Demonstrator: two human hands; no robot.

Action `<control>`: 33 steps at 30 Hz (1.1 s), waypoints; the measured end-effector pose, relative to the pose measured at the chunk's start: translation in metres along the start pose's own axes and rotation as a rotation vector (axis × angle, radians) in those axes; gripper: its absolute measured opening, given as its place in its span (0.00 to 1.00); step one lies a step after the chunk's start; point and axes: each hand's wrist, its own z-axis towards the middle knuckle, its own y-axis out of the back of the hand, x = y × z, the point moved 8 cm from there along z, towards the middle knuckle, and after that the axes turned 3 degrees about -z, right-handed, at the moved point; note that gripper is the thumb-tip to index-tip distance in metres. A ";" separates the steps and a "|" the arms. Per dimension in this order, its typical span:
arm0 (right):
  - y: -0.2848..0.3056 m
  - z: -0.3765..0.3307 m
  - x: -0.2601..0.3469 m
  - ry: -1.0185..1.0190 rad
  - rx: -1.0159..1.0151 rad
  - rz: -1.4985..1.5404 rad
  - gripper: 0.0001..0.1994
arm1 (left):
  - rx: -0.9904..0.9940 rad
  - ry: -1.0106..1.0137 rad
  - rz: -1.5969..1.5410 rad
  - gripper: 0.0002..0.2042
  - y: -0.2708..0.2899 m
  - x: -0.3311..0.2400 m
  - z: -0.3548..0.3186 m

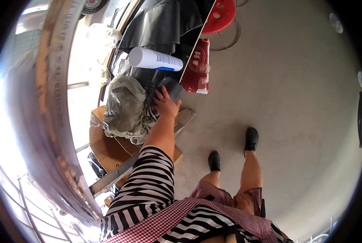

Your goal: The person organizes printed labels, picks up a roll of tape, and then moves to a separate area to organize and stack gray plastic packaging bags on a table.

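Note:
My left hand (166,104) reaches forward over the bench, its fingers spread against a dark grey, smooth curved piece (173,88), maybe rolled sheet. Whether the fingers press or only rest there, I cannot tell. Just beyond lies a white cylinder-shaped container (156,59) with a blue mark and printed label, on its side. Beneath and behind it, black sheet material (152,34) is heaped in folds. A crumpled greyish clear plastic bag (125,107) sits left of the hand. My right hand is out of the picture.
An open cardboard box (104,148) stands below the bag, near a metal bar (116,176). Right of the bench are a dark red printed box (198,67) and a red disc with holes (220,16). A wooden beam (51,81) runs along the left. Grey concrete floor (290,101) spreads right.

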 end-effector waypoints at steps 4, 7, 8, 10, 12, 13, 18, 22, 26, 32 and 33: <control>-0.003 0.000 -0.017 -0.027 0.016 0.031 0.09 | -0.032 -0.118 -0.038 0.46 0.013 0.007 0.032; -0.004 -0.001 -0.020 -0.028 0.029 0.020 0.09 | -0.146 -0.279 -0.078 0.33 0.019 0.030 0.049; -0.003 0.000 -0.020 -0.025 0.033 0.019 0.09 | -0.145 -0.274 -0.076 0.33 0.014 0.035 0.051; -0.004 -0.001 -0.024 -0.112 0.051 0.013 0.09 | -0.196 -0.257 0.041 0.29 0.016 0.020 0.047; -0.003 -0.003 -0.025 -0.111 0.051 0.000 0.09 | -0.273 -0.212 0.002 0.25 0.017 0.007 0.041; -0.001 -0.003 -0.026 -0.103 0.052 -0.013 0.09 | -0.217 -0.144 -0.031 0.23 0.014 0.013 0.045; 0.005 -0.002 -0.017 -0.048 0.046 -0.029 0.09 | -0.100 0.103 -0.411 0.24 0.034 0.089 0.088; 0.009 -0.004 -0.013 -0.003 -0.008 0.011 0.10 | -0.251 0.425 -1.385 0.27 0.064 0.164 0.059; 0.017 -0.004 -0.001 -0.008 0.013 -0.044 0.12 | -0.233 0.621 -1.951 0.27 0.105 0.199 0.005; 0.008 0.004 -0.016 -0.008 0.070 -0.146 0.10 | -0.300 0.304 -2.274 0.26 0.175 0.190 -0.141; 0.005 0.006 -0.019 0.036 0.075 -0.170 0.10 | -0.297 0.284 -2.361 0.26 0.187 0.179 -0.168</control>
